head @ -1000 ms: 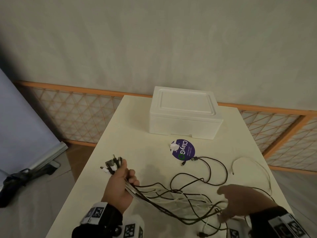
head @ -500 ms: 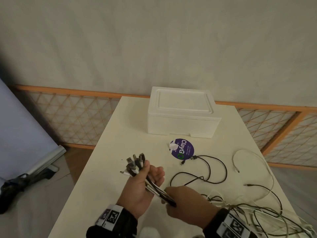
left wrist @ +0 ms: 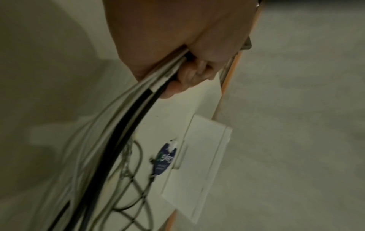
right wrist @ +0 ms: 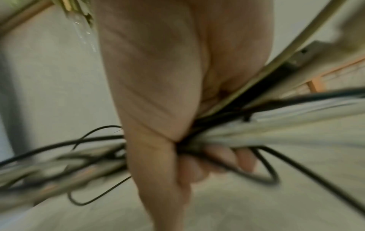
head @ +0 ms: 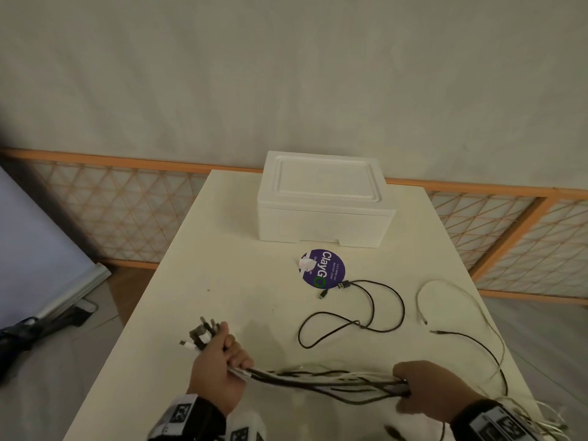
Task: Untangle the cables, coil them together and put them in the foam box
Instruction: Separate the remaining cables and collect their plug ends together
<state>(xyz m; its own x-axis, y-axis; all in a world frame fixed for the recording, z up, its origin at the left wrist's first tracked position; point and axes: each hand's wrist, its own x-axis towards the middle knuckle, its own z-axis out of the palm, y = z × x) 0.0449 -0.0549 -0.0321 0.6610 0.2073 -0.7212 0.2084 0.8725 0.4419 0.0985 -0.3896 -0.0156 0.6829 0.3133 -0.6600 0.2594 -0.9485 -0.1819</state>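
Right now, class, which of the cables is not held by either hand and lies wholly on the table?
The thin black cable looped just below the round purple sticker, both plugs beside it. The other cables run bundled between the left hand and right hand.

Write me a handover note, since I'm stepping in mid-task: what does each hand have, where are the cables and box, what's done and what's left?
Left hand: grips the plug ends of the cable bundle.
Right hand: grips the same bundle further along, strands stretched between the two.
Loose tails trail off the table's right edge; one black cable lies apart by the purple sticker.
Foam box: at the far end, lid on.
Done: ends gathered.
Left: add the stray cable, coil, open the box, put them in.
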